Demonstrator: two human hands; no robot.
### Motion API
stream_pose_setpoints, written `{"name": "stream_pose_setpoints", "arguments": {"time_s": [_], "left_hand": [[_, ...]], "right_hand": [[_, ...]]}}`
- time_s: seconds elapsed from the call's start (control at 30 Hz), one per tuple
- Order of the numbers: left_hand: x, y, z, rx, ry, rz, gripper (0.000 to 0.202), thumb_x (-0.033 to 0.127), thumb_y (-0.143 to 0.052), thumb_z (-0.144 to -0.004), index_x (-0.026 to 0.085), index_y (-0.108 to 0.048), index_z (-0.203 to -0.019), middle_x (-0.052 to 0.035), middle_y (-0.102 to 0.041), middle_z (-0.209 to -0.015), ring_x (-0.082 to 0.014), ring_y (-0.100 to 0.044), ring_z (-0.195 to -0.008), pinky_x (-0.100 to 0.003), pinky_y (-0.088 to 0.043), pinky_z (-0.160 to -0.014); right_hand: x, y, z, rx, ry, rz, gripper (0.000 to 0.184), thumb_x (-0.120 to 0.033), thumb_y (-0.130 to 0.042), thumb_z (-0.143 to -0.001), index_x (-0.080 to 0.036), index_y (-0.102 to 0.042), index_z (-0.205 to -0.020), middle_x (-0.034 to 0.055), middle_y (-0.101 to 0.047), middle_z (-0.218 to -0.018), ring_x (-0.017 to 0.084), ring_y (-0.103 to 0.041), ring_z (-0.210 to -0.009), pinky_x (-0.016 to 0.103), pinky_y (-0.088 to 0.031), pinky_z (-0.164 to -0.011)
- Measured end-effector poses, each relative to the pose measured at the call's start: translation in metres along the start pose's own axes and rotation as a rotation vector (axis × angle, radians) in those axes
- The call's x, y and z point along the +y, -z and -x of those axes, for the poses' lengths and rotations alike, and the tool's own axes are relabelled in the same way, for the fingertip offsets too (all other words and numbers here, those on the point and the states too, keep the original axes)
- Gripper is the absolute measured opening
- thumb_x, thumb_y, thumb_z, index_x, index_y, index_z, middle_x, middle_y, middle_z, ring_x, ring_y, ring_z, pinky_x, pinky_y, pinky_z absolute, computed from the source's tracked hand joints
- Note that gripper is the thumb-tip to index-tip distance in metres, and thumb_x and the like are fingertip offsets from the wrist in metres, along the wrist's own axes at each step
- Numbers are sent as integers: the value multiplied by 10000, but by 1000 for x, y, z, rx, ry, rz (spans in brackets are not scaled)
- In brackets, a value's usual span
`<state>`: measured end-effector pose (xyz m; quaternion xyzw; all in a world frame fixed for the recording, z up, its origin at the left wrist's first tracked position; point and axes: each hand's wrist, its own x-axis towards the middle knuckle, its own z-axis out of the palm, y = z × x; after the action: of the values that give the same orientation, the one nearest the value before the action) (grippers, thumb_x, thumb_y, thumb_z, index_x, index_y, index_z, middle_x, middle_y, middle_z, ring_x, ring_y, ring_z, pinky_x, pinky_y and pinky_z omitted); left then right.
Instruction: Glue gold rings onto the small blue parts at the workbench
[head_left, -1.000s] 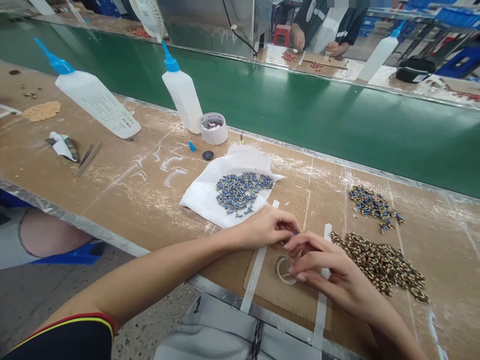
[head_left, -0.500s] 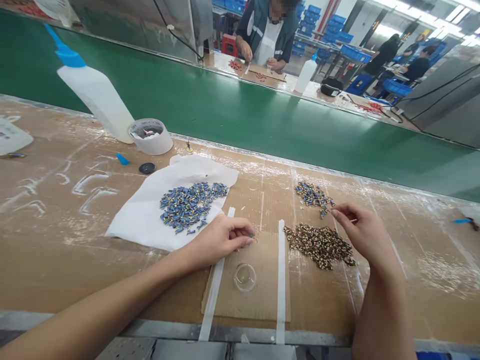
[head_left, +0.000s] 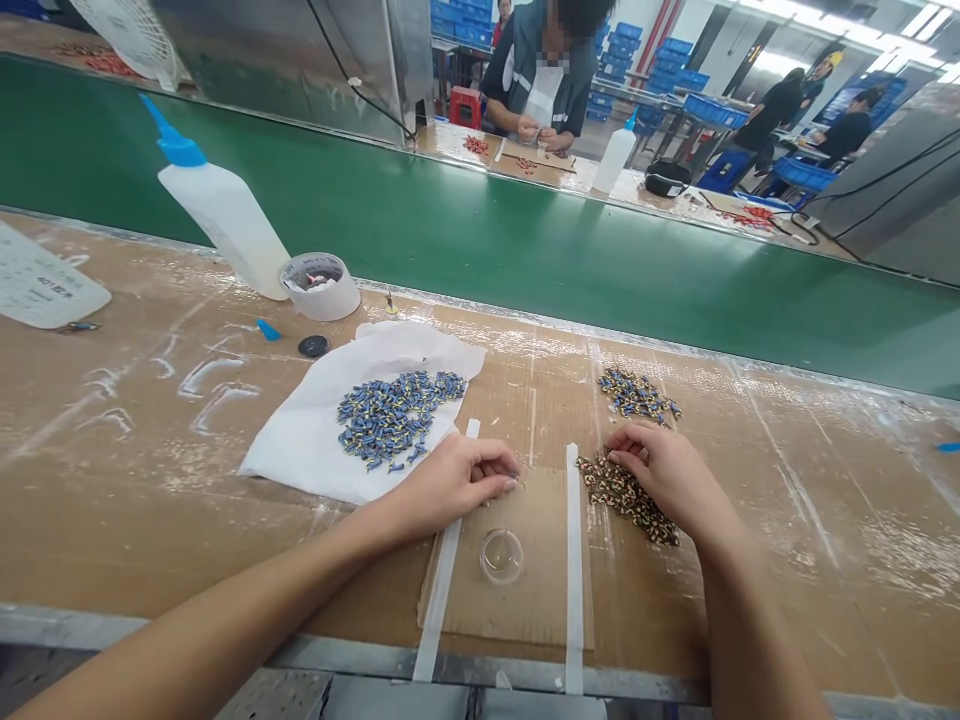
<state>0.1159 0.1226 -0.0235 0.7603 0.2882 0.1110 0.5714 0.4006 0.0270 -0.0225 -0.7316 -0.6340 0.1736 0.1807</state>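
Note:
My left hand (head_left: 469, 478) is closed in a pinch above the top of a taped cardboard piece (head_left: 536, 590); what its fingertips hold is too small to name. A small clear round cup (head_left: 501, 557) sits on that cardboard, just below this hand. My right hand (head_left: 664, 470) has its fingertips pinched at the upper part of a pile of small brown-and-cream pieces (head_left: 626, 500), partly covering it. Whether a piece is between them is hidden. Behind it lies a smaller pile of blue-and-yellow pieces (head_left: 634, 393). More blue pieces (head_left: 394, 415) are heaped on a white sheet (head_left: 300, 440).
A glue-style bottle with a blue nozzle (head_left: 225, 220) leans by a tape roll (head_left: 321, 288). A black cap (head_left: 313, 346) and a blue tip (head_left: 268, 329) lie nearby. Beyond the green belt (head_left: 450, 230), a person (head_left: 544, 80) works at the opposite bench.
My right hand has moved left and slightly down, from the small blue pile to the brown pile. My left hand keeps its pinch near the cardboard. The view has shifted slightly.

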Motion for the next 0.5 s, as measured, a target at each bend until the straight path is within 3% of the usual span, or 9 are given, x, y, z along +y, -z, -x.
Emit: {"name": "stream_pose_setpoints", "arguments": {"time_s": [0.13, 0.5], "left_hand": [[0, -1, 0, 0, 2, 10, 122, 210, -602, -848, 136, -681, -904, 3, -618, -678, -102, -550, -625, -212, -439, -610], [-5, -2, 0, 6, 5, 37, 132, 234, -601, -864, 138, -671, -921, -6, -638, -698, -104, -573, -623, -221, -461, -617]], "right_hand": [[0, -5, -1, 29, 42, 58, 137, -257, -548, -870, -231, -661, -796, 35, -664, -844, 208, -613, -770, 330, -448, -685], [-4, -28, -17, 255, 46, 124, 249, -295, -440, -945, -191, -628, -816, 90, -654, -863, 241, -603, -794, 341, -433, -712]]}}
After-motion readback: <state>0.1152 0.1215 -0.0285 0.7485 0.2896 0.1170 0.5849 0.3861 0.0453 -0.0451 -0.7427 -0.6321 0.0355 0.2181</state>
